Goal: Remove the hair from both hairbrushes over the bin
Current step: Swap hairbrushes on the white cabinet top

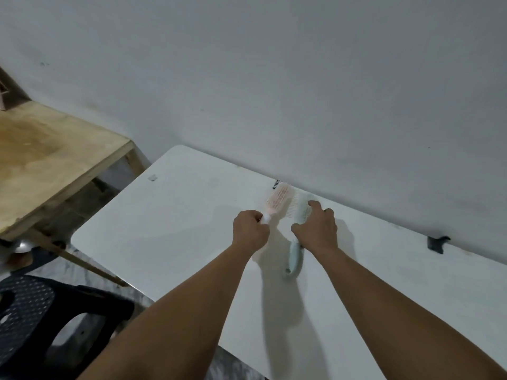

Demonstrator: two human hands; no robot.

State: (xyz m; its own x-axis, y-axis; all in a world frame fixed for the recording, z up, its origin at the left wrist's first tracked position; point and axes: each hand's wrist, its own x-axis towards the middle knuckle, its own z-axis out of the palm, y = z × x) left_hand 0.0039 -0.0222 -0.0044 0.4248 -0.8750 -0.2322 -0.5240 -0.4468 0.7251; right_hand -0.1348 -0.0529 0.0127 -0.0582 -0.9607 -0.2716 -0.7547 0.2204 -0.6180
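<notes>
Both brushes sit on the white worktop (170, 229), close against the wall (274, 78) at its far edge; all positions below taken from the pink hairbrush (278, 198); left hand (251, 231) is curled tight round its white handle end, head pointing away toward the wall, bristle side looks turned up, probably so the hair stays reachable; blue hairbrush (297, 229) lies just beside it on the right, heads touching or nearly so, handle trailing back toward the person; right hand (315, 229) is draped over the blue head, fingers bent round it, thumb near the neck; reads as a pick-up grip, though whether it has lifted off the worktop I cannot tell; no hair visible on either brush at this resolution; small dark comb-like item (276, 184) sits just beyond the pink head against the wall, identity unclear; black clip-like thing (437, 244) well to the right at the wall line; wooden table (49, 160) well to the left; dark perforated plastic stool (41, 319) left and nearer the person; no bin in view, so my guess is both brushes must be carried off the worktop first; stool and wooden table crowd the left side.
</notes>
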